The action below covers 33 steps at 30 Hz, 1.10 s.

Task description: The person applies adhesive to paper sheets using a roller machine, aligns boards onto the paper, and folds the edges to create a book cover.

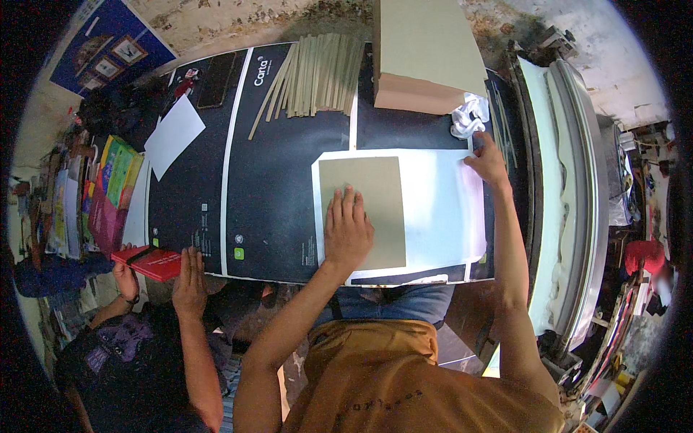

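My left hand lies flat with fingers stretched on a grey-brown sheet of cardboard. That cardboard rests on the left part of a larger white sheet, lined up near its left edge. My right hand is at the far right corner of the white sheet, thumb and fingers apart. Its thumb is over the sheet's corner, and its fingertips reach toward a crumpled white cloth. Whether the thumb presses on the sheet cannot be made out.
Thin cardboard strips lie fanned at the back, beside a tall stack of cardboard. A white paper lies at left. A co-worker holds a red booklet at the table's near left edge. A long machine stands at right.
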Tool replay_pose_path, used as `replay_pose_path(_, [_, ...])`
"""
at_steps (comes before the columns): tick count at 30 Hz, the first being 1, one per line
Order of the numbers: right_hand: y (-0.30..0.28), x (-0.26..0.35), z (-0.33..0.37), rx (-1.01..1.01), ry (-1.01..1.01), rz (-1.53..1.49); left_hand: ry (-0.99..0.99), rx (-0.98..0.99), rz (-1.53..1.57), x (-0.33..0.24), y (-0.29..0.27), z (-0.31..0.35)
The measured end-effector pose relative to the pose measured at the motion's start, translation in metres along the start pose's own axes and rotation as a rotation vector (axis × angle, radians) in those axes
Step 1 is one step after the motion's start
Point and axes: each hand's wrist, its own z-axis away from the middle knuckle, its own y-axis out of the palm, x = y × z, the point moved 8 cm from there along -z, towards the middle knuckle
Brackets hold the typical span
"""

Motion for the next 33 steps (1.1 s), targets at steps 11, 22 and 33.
replay_pose_path(11, [-0.055, 0.043, 0.1, -0.32, -0.027, 0.228, -0.399, -0.582, -0.03, 0.169, -0.102, -0.082])
replay_pose_path(22, [-0.068, 0.041, 0.218, -0.405, -0.055, -0.114, -0.5, -0.584, -0.034, 0.249, -0.107, -0.083])
replay_pose_path(33, [-0.084, 0.198, 0.274, -0.142, -0.571, -0.39, -0.223, -0.643, 0.421, 0.082, -0.254, 0.059])
